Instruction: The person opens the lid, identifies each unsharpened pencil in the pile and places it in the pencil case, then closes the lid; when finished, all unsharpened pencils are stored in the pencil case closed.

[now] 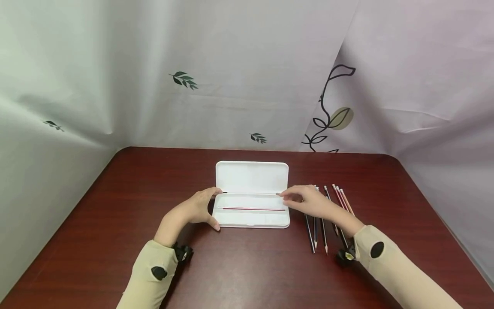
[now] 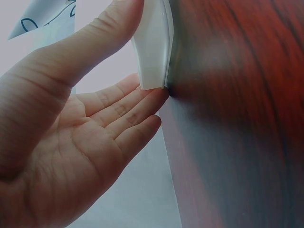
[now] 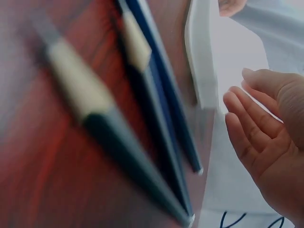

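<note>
An open white pencil case [image 1: 252, 219] lies on the table with its lid [image 1: 252, 177] tipped back. A thin red-and-white pencil [image 1: 252, 209] lies lengthwise inside it. My left hand [image 1: 198, 208] spans the case's left end, thumb at the front corner and fingertips at the back one. In the left wrist view, the case's end [image 2: 153, 57] sits between thumb and fingers. Over the right end, my right hand [image 1: 308, 201] hovers with loosely bent fingers and nothing between them; the right wrist view has its fingertips [image 3: 230, 97] right beside the case's end.
Several pencils, dark, blue, red and orange, lie on the dark red wooden table [image 1: 247, 266] right of the case, partly under my right forearm. One dark pencil [image 3: 133, 156] appears large in the right wrist view. A pale patterned curtain [image 1: 239, 64] hangs behind the table and along its sides.
</note>
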Tool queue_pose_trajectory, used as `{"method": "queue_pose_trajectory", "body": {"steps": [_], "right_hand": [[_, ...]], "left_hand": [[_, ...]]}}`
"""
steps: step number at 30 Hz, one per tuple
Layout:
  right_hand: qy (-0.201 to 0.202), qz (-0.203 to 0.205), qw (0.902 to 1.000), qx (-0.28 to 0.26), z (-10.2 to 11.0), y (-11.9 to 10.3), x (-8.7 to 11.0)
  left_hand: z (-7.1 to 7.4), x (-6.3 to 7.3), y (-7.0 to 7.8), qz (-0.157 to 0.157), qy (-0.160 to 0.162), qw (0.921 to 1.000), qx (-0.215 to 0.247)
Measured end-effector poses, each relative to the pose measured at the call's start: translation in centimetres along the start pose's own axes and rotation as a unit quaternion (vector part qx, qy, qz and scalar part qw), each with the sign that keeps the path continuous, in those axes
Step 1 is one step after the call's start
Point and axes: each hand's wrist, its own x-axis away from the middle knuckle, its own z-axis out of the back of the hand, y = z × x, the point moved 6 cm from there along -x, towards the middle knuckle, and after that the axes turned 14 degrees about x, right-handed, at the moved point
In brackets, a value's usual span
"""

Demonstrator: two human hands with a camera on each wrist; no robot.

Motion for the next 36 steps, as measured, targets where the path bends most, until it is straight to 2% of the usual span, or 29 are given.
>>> {"method": "queue_pose_trajectory", "body": {"steps": [7,10,15,19,24,27,32,34,36], "right_hand": [[0.0,-0.033,0.9995,0.0,0.3,1.4,2.3],[0.007,-0.074,0.9972,0.007,0.5,2.0,3.1],[0.012,-0.156,0.9875,0.017,0.9,2.7,3.7],[-0.01,-0.194,0.9806,0.026,0.8,2.8,3.5],[-0.048,-0.22,0.9733,0.045,0.2,2.6,3.1],[-0.069,-0.234,0.9696,0.021,0.0,2.5,2.8],[-0.103,-0.274,0.9551,-0.049,-0.4,2.8,2.5],[-0.107,-0.283,0.9512,-0.059,-0.4,2.9,2.4],[-0.11,-0.281,0.9517,-0.055,-0.4,2.9,2.3]], "left_hand": [[0.0,0.1,-0.2,0.008,0.002,0.9999,0.008],[-0.1,0.1,-0.2,0.005,0.002,1.0,0.006],[-0.2,0.1,-0.3,0.001,0.002,1.0,0.006],[-0.2,0.1,-0.4,0.002,0.004,1.0,0.008],[-0.2,0.1,-0.3,0.006,0.005,0.9999,0.013],[-0.2,0.1,-0.2,0.007,0.005,0.9999,0.015],[-0.1,0.0,-0.1,0.004,0.005,0.9999,0.009],[-0.1,0.0,-0.1,0.001,0.006,1.0,0.008],[-0.1,0.1,0.0,0.0,0.005,1.0,0.008]]}}
